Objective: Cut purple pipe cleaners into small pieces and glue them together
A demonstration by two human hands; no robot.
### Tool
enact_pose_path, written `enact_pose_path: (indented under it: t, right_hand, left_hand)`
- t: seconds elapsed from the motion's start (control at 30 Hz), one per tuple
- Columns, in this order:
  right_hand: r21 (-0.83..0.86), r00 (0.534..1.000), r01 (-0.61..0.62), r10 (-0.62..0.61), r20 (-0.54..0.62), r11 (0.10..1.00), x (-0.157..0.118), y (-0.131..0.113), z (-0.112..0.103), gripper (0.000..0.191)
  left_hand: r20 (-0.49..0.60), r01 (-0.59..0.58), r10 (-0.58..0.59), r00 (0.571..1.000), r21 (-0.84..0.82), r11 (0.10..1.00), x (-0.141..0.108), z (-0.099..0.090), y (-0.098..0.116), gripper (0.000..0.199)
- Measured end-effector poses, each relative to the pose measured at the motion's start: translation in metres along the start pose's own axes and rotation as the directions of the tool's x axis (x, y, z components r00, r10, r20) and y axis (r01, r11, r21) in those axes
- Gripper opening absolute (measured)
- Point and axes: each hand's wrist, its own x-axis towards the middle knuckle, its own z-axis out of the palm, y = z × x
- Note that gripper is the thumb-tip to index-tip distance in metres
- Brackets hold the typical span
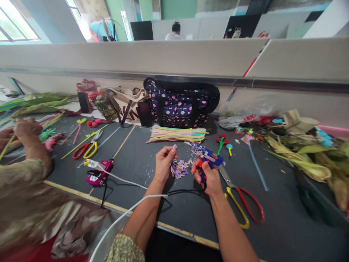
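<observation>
My left hand (pixel 163 163) is closed in a pinch, with a small pale purple piece (pixel 175 146) showing at the fingertips. My right hand (pixel 209 176) wraps round a blue glue gun (pixel 215 158), whose nozzle end points up and left. Small bits clutter the area around the nozzle. Between my hands lies a heap of short purple and cream strips (pixel 180 169). Large scissors (pixel 231 187) with one red and one yellow handle rest on the table, partly behind my right hand and forearm.
A bundle of pastel fuzzy stems (pixel 177 134) lies before a dark patterned bag (pixel 185 103). Red-and-yellow scissors (pixel 91 145) and a magenta power strip (pixel 100 173) are left, beside a co-worker's hand (pixel 27 129). Corn husks (pixel 311 156) cover the right. A white cable (pixel 125 211) crosses my left forearm.
</observation>
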Motion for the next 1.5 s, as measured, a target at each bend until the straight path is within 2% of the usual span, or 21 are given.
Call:
enact_pose_path:
  t: [0.5, 0.83, 1.17, 1.5]
  right_hand:
    - [-0.075, 0.999, -0.040, 0.043, 0.033, 0.996, -0.0003, 0.0070, -0.0025, 0.037]
    - [-0.144, 0.998, -0.037, 0.043, 0.042, 0.989, -0.0011, 0.0083, -0.0030, 0.038]
    - [-0.144, 0.997, -0.047, 0.055, 0.052, 0.988, -0.0018, 0.0077, -0.0024, 0.036]
    - [-0.252, 0.993, -0.068, 0.089, 0.076, 0.965, -0.0032, 0.0092, -0.0018, 0.036]
  left_hand:
    - [0.010, -0.070, 0.070, 0.998, 0.101, 0.992, -0.0021, 0.0022, 0.0044, 0.022]
    - [0.007, -0.066, 0.066, 0.998, 0.082, 0.994, -0.0018, 0.0022, 0.0040, 0.022]
    - [0.022, -0.059, 0.058, 0.998, 0.065, 0.996, -0.0014, 0.0013, 0.0041, 0.020]
    - [0.045, -0.053, 0.051, 0.998, 0.043, 0.998, -0.0006, -0.0001, 0.0011, 0.019]
